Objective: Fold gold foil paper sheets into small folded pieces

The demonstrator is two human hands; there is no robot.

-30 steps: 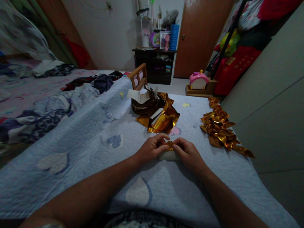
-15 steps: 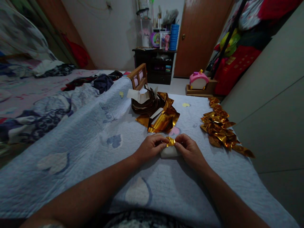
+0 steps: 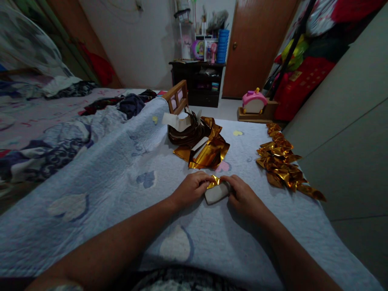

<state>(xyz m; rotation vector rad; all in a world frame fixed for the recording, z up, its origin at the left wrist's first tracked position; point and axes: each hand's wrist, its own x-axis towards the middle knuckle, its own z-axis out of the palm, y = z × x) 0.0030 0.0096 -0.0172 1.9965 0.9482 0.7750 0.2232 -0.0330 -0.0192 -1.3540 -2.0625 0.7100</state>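
Observation:
Between my hands is a small sheet of gold foil paper (image 3: 217, 195), its pale backing facing up below and a shiny gold fold along its far edge. My left hand (image 3: 194, 186) pinches the left end of that fold between thumb and fingers. At the right end, my right hand (image 3: 242, 193) has its fingers closed on the paper's edge, its thumb partly hidden. Just beyond the hands lies a loose pile of gold foil sheets (image 3: 209, 155), with a curled stack of paper (image 3: 184, 133) behind it. Folded gold foil pieces (image 3: 280, 165) lie in a row to the right.
A pale blue quilt (image 3: 121, 226) with heart shapes covers the surface. A wooden rail (image 3: 177, 97) stands at its far edge. Bedding and clothes (image 3: 103, 117) lie to the left. A pink toy (image 3: 254, 102) sits on the far floor, and a cabinet (image 3: 348, 133) borders the right.
The foil paper has tilted, its right side now higher. My right thumb has shifted off the gold fold, showing more of the pale paper. My left hand has barely moved.

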